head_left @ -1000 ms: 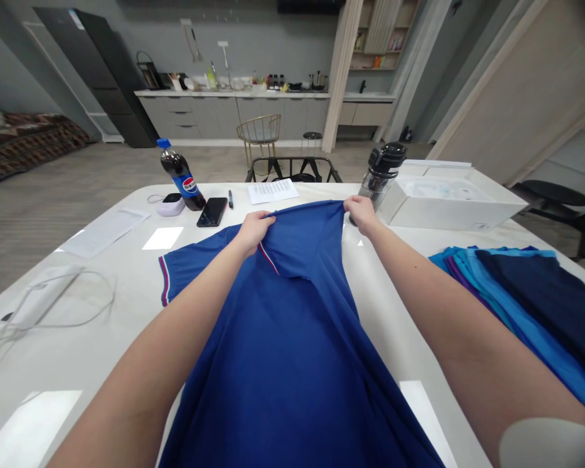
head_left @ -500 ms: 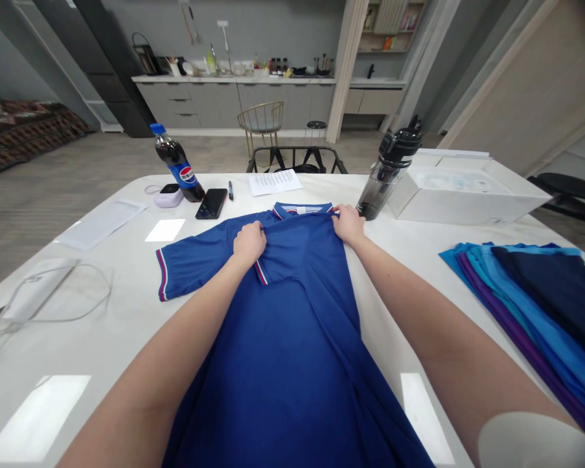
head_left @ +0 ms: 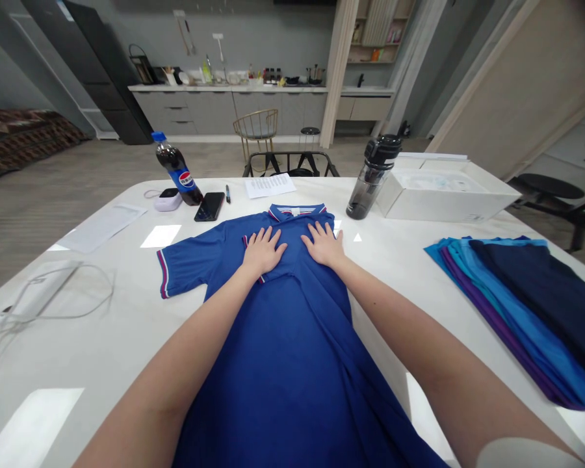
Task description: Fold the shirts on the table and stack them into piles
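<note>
The blue shirt (head_left: pixel 277 364) lies on the white table (head_left: pixel 131 344), directly under the fingers of both hands. Its long axis runs from the collar (head_left: pixel 297 212), which is just beyond the fingertips, back toward the person. The left hand (head_left: pixel 265 252) and the right hand (head_left: pixel 324 246) both touch the upper part of the shirt, so neither is clearly nearer. Their fingers are spread and rest flat on the cloth, gripping nothing. The left hand is upon the sleeve that is folded inward, and its striped cuff (head_left: pixel 246 241) shows beside this hand. The right hand is close to the folded shoulder edge. The other sleeve (head_left: pixel 192 260) extends flat to the left.

The cloth looks thin, soft and smooth, with long creases on its right side. The table is hard and glossy. Beyond the shirt, to the left, are a plastic bottle (head_left: pixel 181 174) and a flat phone (head_left: pixel 209 207); to the right, a clear cylindrical flask (head_left: pixel 368 185) and a white box (head_left: pixel 431 203). Well to the right of the shirt lie layered clothes (head_left: pixel 511 292).
</note>
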### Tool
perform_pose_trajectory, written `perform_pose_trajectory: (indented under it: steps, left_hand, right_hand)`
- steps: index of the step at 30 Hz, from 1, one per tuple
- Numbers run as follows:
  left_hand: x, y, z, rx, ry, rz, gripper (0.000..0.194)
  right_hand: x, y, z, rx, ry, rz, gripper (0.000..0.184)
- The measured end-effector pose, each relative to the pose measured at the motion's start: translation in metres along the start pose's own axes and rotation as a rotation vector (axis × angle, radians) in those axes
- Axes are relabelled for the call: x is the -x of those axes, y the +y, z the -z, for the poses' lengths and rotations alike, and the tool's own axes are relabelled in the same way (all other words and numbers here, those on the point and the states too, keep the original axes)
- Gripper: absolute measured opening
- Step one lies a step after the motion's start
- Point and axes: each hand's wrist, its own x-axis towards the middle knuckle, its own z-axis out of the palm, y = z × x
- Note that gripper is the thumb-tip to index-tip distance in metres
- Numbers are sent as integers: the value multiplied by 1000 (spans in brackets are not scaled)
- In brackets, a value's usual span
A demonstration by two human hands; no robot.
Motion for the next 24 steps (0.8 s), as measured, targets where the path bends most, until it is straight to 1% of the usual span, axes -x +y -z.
perform_pose_trajectory:
  steps: [4, 7, 9, 11, 13, 15, 17, 19, 22, 24]
  left_hand:
    - [1, -1, -3, -18, 15, -3, 66]
    - [2, 0, -2, -30, 9, -1, 66]
    - [2, 1, -1, -38, 8, 6, 65]
    - [2, 1, -1, -40, 16, 6, 64]
    - [4, 3, 2, -44, 50, -8, 60]
    - [10, 9, 5, -44, 88, -51, 51]
    - [21, 20, 9, -20, 94, -127, 44]
    - [39, 34, 10, 36, 79, -192, 41]
    - [73, 55, 7, 109, 48, -215, 49]
    - [92, 64, 1, 129, -19, -197, 56]
  right_hand:
    - [4, -1, 0, 18, 45, 5, 70]
    - [18, -6, 3, 34, 117, 72, 64]
    - [35, -9, 4, 33, 128, 162, 61]
    - [56, -10, 4, 20, 81, 226, 59]
    - [80, -9, 5, 10, 25, 232, 59]
    - [102, -6, 6, 10, -6, 196, 59]
    - [123, -3, 6, 26, -13, 162, 58]
    - [139, 1, 7, 52, -11, 142, 57]
    - [152, 6, 6, 81, -12, 132, 58]
    - [150, 10, 6, 86, -18, 128, 59]
